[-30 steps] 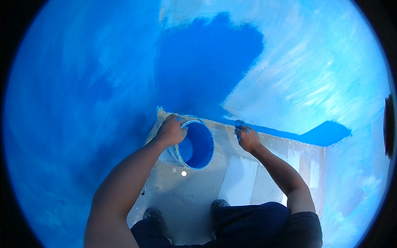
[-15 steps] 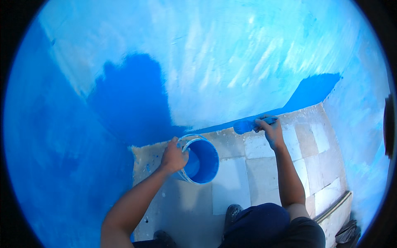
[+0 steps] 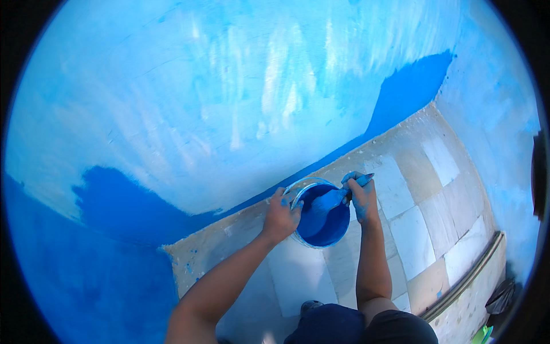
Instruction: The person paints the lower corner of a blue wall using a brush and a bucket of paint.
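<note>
Blue paint fills the lower part of a small bucket (image 3: 321, 215) that sits on the pale tiled floor (image 3: 412, 241), just at the foot of the wall (image 3: 229, 103). The left hand (image 3: 281, 217) is closed over the bucket's rim at its 9 o'clock side, fingers curled on the edge, steadying it. The right hand (image 3: 361, 198), smeared with paint, is clamped around the handle of a brush (image 3: 338, 198) at the bucket's 2 o'clock; the bristles point down into the pail and look loaded with blue, so my reading is that the brush is being dipped.

As for progress, the wall is far from finished. Deep, solid blue covers a band along the base, running from a broad patch at 8 o'clock of the bucket, along the floor line, up to a wedge at 1 o'clock near the corner. Above that band, most of the wall is pale, streaky light blue with whitish patches showing through at 12 o'clock, which I judge to be thin or old coat waiting for cover. The side wall at 3 o'clock looks equally pale. A few blue drips mark the tiles near 8 o'clock. The person's dark knees (image 3: 344, 324) show at 6 o'clock.
</note>
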`<state>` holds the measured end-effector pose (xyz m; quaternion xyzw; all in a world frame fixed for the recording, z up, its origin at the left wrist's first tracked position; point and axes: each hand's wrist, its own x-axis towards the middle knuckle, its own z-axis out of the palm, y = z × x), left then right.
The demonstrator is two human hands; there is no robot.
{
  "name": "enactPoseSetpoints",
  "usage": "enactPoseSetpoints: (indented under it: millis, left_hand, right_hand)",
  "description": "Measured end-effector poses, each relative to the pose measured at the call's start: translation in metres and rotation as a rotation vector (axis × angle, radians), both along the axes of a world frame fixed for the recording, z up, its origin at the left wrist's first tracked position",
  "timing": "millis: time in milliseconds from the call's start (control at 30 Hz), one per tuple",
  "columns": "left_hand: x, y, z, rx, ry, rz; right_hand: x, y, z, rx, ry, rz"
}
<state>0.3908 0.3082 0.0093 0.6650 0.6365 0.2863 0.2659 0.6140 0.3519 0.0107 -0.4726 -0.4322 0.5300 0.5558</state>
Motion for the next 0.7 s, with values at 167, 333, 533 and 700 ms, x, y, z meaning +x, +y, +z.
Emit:
enactPoseSetpoints:
  millis: [167, 333, 533, 700]
  left_hand:
    - [0.031, 0.017, -0.037, 0.2, 0.028, -0.031]
    - [0.023, 0.024, -0.041, 0.186, 0.07, -0.048]
    - [0.03, 0.009, -0.023, 0.03, 0.096, -0.075]
    - [0.01, 0.003, -0.017, -0.037, 0.144, -0.237]
  right_hand:
    - [0.018, 0.004, -0.013, -0.029, -0.117, -0.035]
    - [0.024, 0.003, -0.015, -0.056, -0.227, 0.0]
    - [0.031, -0.007, -0.01, 0.028, -0.499, 0.186]
    - [0.026, -0.018, 0.001, 0.063, -0.829, 0.199]
